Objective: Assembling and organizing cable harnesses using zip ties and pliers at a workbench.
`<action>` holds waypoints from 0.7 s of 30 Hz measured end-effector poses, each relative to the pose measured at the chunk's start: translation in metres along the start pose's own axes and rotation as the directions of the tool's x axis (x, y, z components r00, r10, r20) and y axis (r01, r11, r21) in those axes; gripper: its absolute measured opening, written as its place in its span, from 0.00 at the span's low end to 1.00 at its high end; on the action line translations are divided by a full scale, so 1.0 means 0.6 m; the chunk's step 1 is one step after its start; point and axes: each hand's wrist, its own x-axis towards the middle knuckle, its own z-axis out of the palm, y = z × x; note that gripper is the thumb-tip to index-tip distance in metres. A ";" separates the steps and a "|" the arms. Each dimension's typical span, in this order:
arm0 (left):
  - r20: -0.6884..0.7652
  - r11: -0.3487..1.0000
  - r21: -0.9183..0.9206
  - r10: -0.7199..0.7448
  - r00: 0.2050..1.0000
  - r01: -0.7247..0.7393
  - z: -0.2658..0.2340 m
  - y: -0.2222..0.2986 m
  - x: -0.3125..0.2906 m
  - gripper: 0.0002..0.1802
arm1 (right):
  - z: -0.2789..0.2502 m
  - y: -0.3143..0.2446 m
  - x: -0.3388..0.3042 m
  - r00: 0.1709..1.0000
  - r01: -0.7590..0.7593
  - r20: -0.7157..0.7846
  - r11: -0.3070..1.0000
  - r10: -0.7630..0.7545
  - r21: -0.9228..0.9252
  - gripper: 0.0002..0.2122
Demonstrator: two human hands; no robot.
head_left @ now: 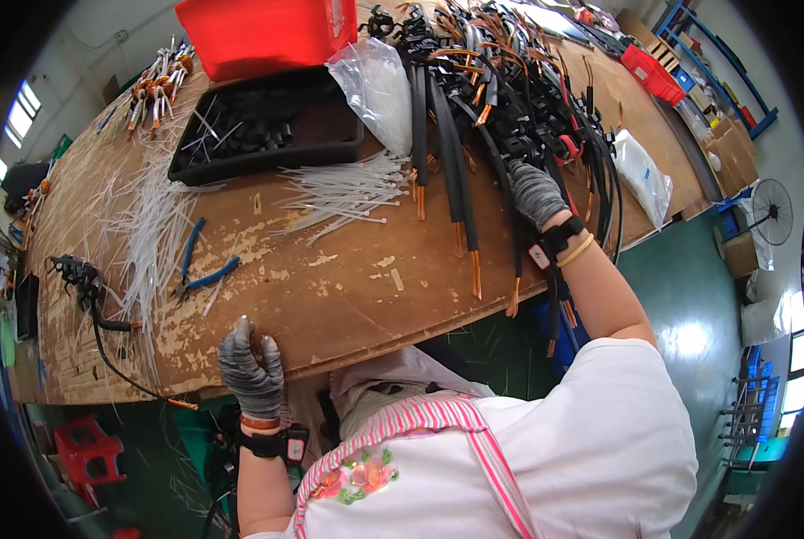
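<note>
My left hand (pixel 251 370), in a grey knitted glove, is at the front edge of the wooden table. Its fingers are apart and slightly curled, with nothing in them. My right hand (pixel 537 193), gloved the same way, reaches into a large heap of black cables (pixel 519 108) with bare copper ends and black plastic parts. The fingertips are lost among the cables, so their grip does not show. Blue-handled cutting pliers (pixel 206 269) lie beyond my left hand. One separate black cable assembly (pixel 83 277) rests at the table's left, its thin lead hanging over the edge.
Loose white cable ties (pixel 155 234) are strewn across the table's left, with another pile (pixel 353 190) at centre. Behind them stand a black tray (pixel 267 157) of small black parts, a red bin (pixel 267 40) and a clear bag (pixel 379 90). Another plastic bag (pixel 643 178) lies at right.
</note>
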 end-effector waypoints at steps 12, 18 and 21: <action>-0.018 1.000 0.013 0.002 1.000 -0.002 -0.003 0.006 -0.002 0.21 | -0.166 -0.057 -0.005 0.994 -0.106 -0.004 0.986 0.106 -0.127 0.12; -0.051 0.997 0.072 -0.017 0.999 0.020 -0.024 0.008 -0.004 0.18 | -0.204 -0.231 -0.008 0.899 0.427 -0.239 0.855 -0.367 0.294 0.08; -0.055 0.998 0.060 0.011 0.998 -0.008 -0.048 0.009 0.025 0.16 | -0.196 -0.305 0.000 0.819 0.574 -0.223 0.733 -0.529 0.365 0.08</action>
